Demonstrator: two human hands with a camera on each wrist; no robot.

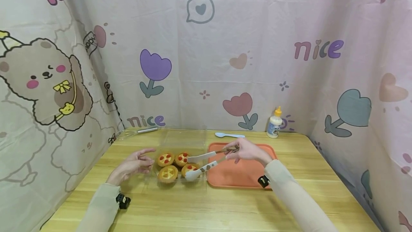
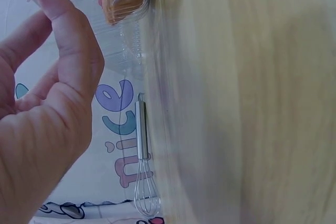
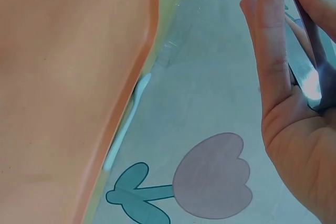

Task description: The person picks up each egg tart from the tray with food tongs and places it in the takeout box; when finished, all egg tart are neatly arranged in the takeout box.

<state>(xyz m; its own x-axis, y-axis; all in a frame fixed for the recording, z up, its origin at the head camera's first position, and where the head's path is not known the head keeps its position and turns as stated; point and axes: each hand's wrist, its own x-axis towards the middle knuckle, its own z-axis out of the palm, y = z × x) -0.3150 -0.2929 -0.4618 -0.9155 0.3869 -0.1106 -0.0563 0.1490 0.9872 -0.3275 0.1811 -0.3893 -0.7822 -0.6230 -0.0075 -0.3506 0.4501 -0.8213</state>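
My right hand (image 1: 246,151) grips the tongs (image 1: 210,165) by their handle end, with the tongs spread apart. Their pale tips lie over the two right-hand egg tarts (image 1: 190,169), partly covering them. In the right wrist view, the metal bend of the tongs sits against the palm of the right hand (image 3: 294,87). Several tarts with red or yellow toppings lie in a clear plastic box (image 1: 196,186), its lid raised behind. My left hand (image 1: 133,165) is at the box's left side, fingers loosely bent; whether they touch the plastic I cannot tell.
An orange tray (image 1: 241,174) lies right of the box, under the right forearm. Behind it are a pale blue spoon (image 1: 230,135) and a white bottle with a yellow nozzle (image 1: 274,124). A whisk (image 1: 138,131) lies at the table's back left, before the patterned curtain (image 1: 206,63).
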